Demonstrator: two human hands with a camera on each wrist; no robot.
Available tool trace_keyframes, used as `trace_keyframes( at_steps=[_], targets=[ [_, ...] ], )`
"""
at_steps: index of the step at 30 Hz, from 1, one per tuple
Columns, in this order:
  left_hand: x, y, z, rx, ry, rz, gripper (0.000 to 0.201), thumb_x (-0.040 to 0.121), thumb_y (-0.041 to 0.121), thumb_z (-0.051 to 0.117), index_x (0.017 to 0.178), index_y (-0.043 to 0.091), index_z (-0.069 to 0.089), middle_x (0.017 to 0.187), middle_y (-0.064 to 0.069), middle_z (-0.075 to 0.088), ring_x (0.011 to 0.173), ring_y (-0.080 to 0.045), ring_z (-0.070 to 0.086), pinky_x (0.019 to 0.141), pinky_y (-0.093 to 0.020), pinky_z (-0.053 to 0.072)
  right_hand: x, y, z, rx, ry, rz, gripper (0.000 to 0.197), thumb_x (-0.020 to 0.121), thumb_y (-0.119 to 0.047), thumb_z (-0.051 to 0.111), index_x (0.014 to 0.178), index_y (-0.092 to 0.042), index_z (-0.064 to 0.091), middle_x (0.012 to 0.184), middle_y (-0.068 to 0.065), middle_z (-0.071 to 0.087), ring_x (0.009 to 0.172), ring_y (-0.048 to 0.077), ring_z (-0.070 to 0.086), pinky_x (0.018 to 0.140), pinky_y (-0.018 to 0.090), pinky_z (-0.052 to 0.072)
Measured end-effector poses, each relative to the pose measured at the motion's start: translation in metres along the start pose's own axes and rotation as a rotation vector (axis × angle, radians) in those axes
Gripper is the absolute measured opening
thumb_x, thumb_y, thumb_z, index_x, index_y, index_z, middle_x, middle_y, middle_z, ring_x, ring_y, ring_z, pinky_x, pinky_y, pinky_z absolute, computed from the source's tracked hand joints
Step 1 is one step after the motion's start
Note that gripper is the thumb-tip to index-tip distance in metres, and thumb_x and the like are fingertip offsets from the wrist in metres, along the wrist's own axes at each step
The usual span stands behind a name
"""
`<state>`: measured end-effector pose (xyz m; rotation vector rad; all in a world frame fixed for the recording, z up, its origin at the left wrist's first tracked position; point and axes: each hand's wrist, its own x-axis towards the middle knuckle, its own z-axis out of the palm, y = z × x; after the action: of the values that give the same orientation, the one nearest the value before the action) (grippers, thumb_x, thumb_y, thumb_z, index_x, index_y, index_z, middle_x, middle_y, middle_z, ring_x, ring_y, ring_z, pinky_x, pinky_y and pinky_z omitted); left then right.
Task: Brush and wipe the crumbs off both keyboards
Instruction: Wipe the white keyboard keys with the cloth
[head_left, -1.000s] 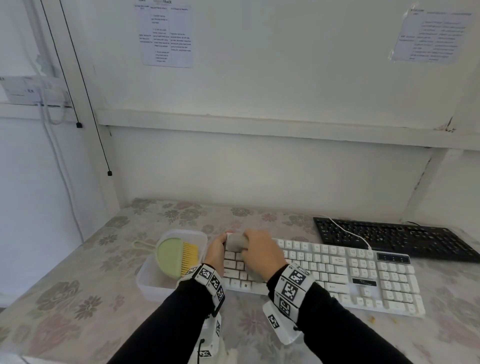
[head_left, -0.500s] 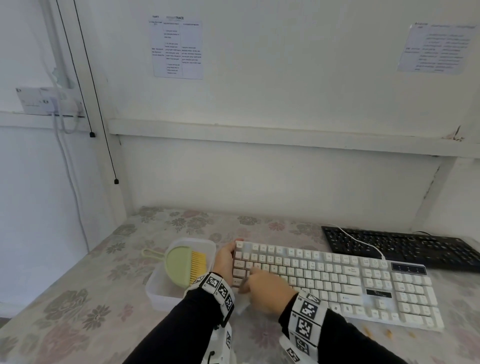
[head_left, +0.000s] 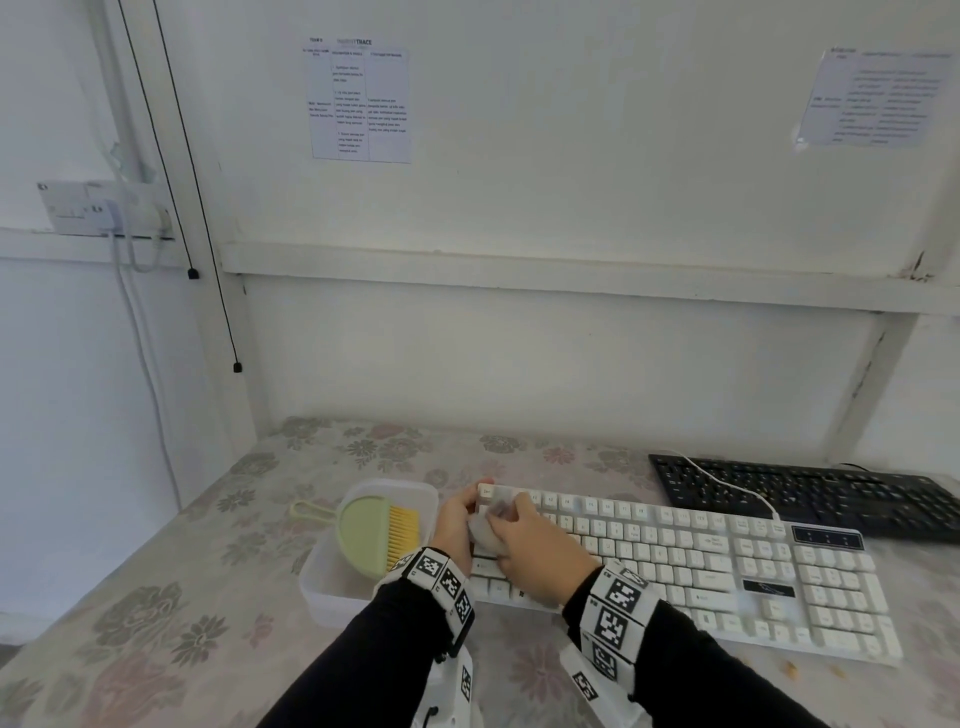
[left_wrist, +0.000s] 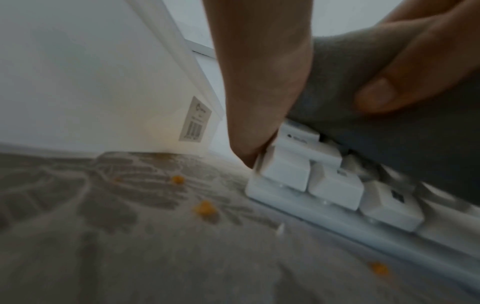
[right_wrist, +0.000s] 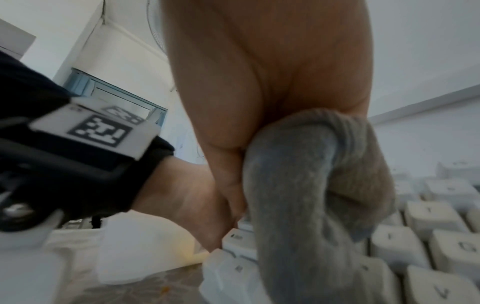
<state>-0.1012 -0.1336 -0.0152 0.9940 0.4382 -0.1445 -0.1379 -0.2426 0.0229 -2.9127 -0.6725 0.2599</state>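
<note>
Right hand (head_left: 535, 551) has its fingers curled around a bunched-up grey cloth (head_left: 488, 532), pressing it down on the keys at the left end of the white keyboard (head_left: 691, 566). Left hand (head_left: 457, 519) is braced against that same left edge, thumb (left_wrist: 257, 98) flat on the side of the frame so the board doesn't slide; can't really tell whether the other fingers hook over the top.

The black keyboard (head_left: 800, 493) sits along the back right of the table (head_left: 156, 597), just behind the white one, looking untouched. The green brush (head_left: 371, 532) lies in a clear tub (head_left: 332, 587) right beside the white keyboard's left end.

If I were doing it: steady pressure, wiping in rows toward the right end so nothing gets pushed back between keys. There are orange crumbs (left_wrist: 203, 207) on the table by the front left corner, so those need a pass too.
</note>
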Motion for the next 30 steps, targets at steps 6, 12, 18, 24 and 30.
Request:
trace_keyframes(
  at_steps=[6, 12, 18, 24, 30],
  targets=[
    [0.003, -0.002, 0.001, 0.034, -0.024, -0.049, 0.041, 0.092, 0.025, 0.053, 0.058, 0.015, 0.075, 0.06, -0.009, 0.068, 0.05, -0.025, 0.064, 0.064, -0.035, 0.051, -0.019, 0.004, 0.013, -0.088, -0.198, -0.122, 0.043, 0.092, -0.011, 0.048, 0.132, -0.028, 0.049, 0.125, 0.005, 0.035, 0.106, 0.028, 0.049, 0.096, 0.036, 0.041],
    [0.003, -0.003, 0.003, 0.026, -0.062, -0.088, 0.034, 0.093, 0.029, 0.052, 0.073, 0.008, 0.07, 0.066, -0.015, 0.069, 0.064, -0.031, 0.066, 0.079, -0.044, 0.05, -0.032, 0.014, 0.017, -0.159, -0.186, -0.087, 0.044, 0.09, -0.006, 0.048, 0.126, -0.029, 0.057, 0.12, 0.005, 0.037, 0.104, 0.031, 0.052, 0.079, 0.037, 0.044],
    [0.01, -0.005, 0.001, 0.075, -0.099, -0.107, 0.051, 0.094, 0.027, 0.048, 0.053, 0.008, 0.071, 0.057, -0.013, 0.067, 0.047, -0.026, 0.066, 0.065, -0.038, 0.047, -0.053, 0.045, 0.011, -0.175, -0.18, 0.032, 0.033, 0.089, -0.011, 0.051, 0.119, -0.023, 0.061, 0.105, -0.001, 0.033, 0.084, 0.02, 0.044, 0.073, 0.035, 0.043],
    [0.014, -0.011, -0.001, 0.09, -0.107, -0.078, 0.05, 0.093, 0.033, 0.049, 0.06, 0.006, 0.073, 0.069, -0.016, 0.07, 0.06, -0.03, 0.069, 0.074, -0.041, 0.051, -0.093, 0.108, -0.008, -0.092, -0.241, 0.236, 0.032, 0.09, -0.014, 0.049, 0.118, -0.023, 0.063, 0.113, 0.0, 0.039, 0.099, 0.023, 0.052, 0.088, 0.032, 0.046],
    [0.026, -0.015, -0.004, 0.144, -0.091, -0.023, 0.037, 0.09, 0.037, 0.053, 0.072, 0.01, 0.071, 0.074, -0.015, 0.07, 0.07, -0.032, 0.068, 0.09, -0.049, 0.049, -0.121, 0.144, -0.033, -0.047, -0.094, 0.465, 0.025, 0.09, -0.018, 0.045, 0.109, -0.017, 0.062, 0.105, -0.001, 0.058, 0.09, 0.015, 0.059, 0.076, 0.023, 0.048]
  ],
)
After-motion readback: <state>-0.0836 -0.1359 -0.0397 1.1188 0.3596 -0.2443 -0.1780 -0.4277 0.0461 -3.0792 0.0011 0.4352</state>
